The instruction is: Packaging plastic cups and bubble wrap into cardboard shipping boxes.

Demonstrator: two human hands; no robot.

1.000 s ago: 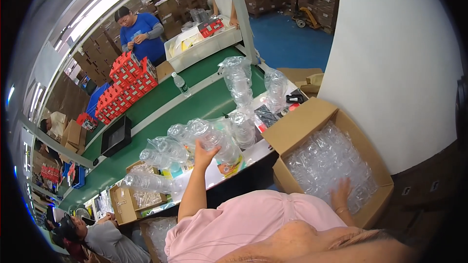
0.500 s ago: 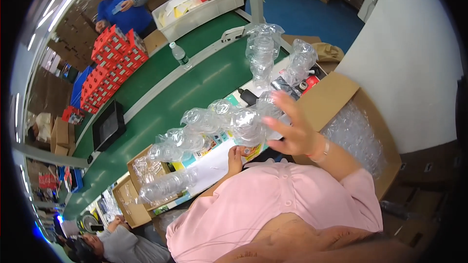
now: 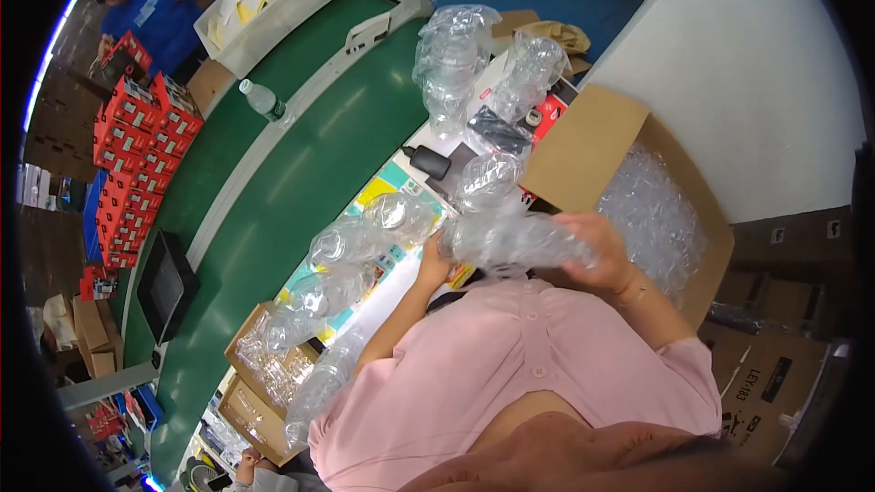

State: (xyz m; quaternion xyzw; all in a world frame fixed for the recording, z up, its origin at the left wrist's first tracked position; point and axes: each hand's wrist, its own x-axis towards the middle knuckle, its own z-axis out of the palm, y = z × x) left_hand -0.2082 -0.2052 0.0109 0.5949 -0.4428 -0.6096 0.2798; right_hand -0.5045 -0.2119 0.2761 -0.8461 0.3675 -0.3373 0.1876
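A stack of nested clear plastic shells (image 3: 519,241) lies across the front of my chest, slightly blurred. My right hand (image 3: 602,251) is closed round its right end. At the left end my left hand (image 3: 435,261) grips the stack, its fingertips partly hidden behind the plastic. Just beyond the hands, another clear shell stack (image 3: 492,178) rests on the work surface. More clear shells (image 3: 396,219) run in a row down to the left, over colourful printed sheets (image 3: 378,189).
A large cardboard box (image 3: 583,141) of clear plastic pieces stands at my right. Smaller cardboard trays (image 3: 260,410) are at lower left. A black device (image 3: 428,162) lies ahead. Beyond runs a green conveyor (image 3: 301,182) with a bottle (image 3: 262,100), black tray (image 3: 167,287) and red boxes (image 3: 137,173).
My right hand has come down from its raised, spread position and closed on the stack's right end. My left hand has moved up to the stack's left end. The view has shifted to the right.
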